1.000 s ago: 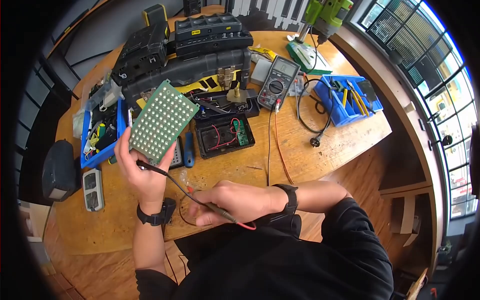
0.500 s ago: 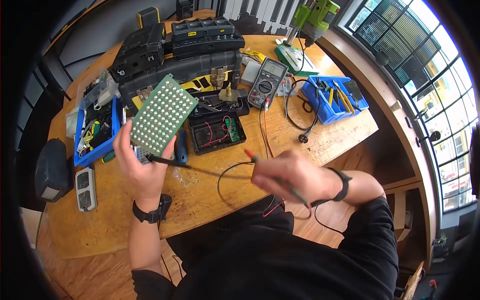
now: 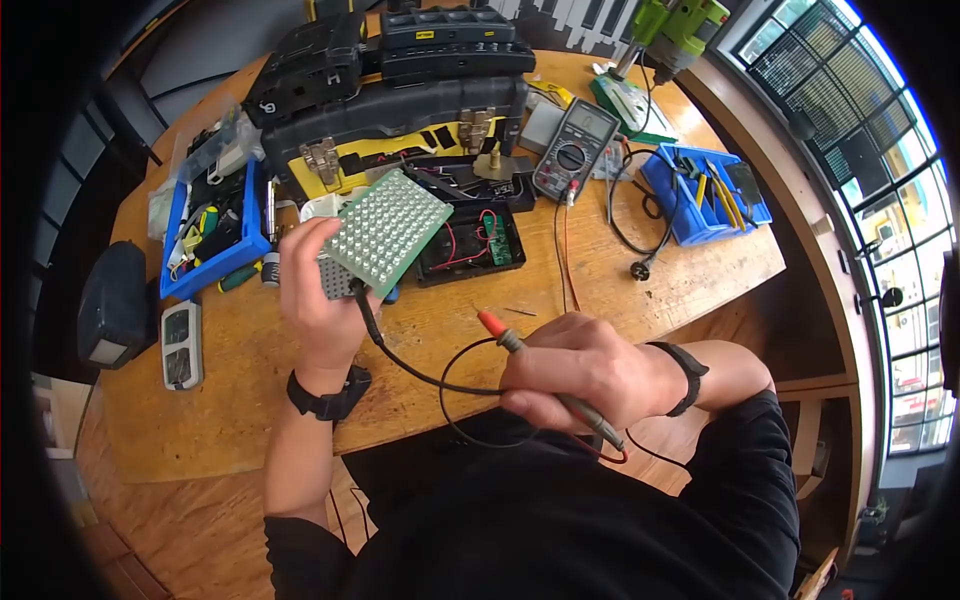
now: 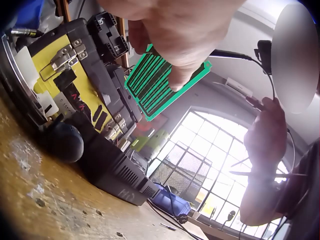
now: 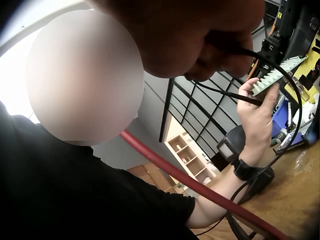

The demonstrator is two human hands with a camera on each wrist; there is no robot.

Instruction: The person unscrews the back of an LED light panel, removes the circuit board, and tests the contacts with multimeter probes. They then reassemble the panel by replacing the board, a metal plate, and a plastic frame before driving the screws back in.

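My left hand [image 3: 325, 290] grips a green LED board [image 3: 395, 225] by its lower edge, raised over the table. The LED side faces up in the head view, while its striped back [image 4: 160, 82] shows in the left wrist view. A slim black handle with a lead [image 3: 368, 315] sticks out by the left palm; that lead runs to the right hand. Near my body, the right hand [image 3: 580, 375] holds a test probe [image 3: 497, 327] with a red tip, apart from the board. The multimeter [image 3: 575, 155] lies on the table beyond.
An open black case [image 3: 470, 250] holds red wires and a small circuit board. Blue bins [image 3: 215, 250] [image 3: 705, 195] stand at both sides, with a large black toolbox [image 3: 400, 130] behind. A plug [image 3: 640, 270] and its cord lie at the right. A green drill press [image 3: 680, 35] stands at the back.
The right hand has moved rightward, away from the board, with the probe. The LED board now leans flatter and sits farther right in the head view, which has shifted as well.
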